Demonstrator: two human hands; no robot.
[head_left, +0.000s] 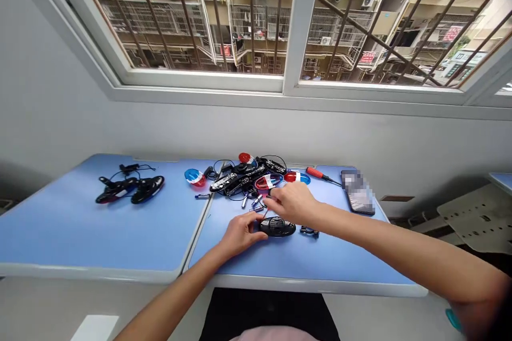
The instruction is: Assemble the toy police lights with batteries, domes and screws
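On the blue table, a black oval plastic housing (277, 227) lies with a round grille-like part facing up. My left hand (243, 233) grips its left end between thumb and fingers. Above it, my right hand (295, 203) is closed around a screwdriver (265, 213); its handle is mostly hidden, and the thin shaft slants down to the housing's left end. Whether the tip sits in a screw is too small to tell. Just right of the housing rests a small black bracket (309, 232).
Behind my hands is a pile of black housings (240, 178), cables and red-and-blue lenses, with several batteries (245, 201) in front. A red-handled screwdriver (320, 175) and a phone (357, 192) lie right. Two black units (147, 189) with cables are left.
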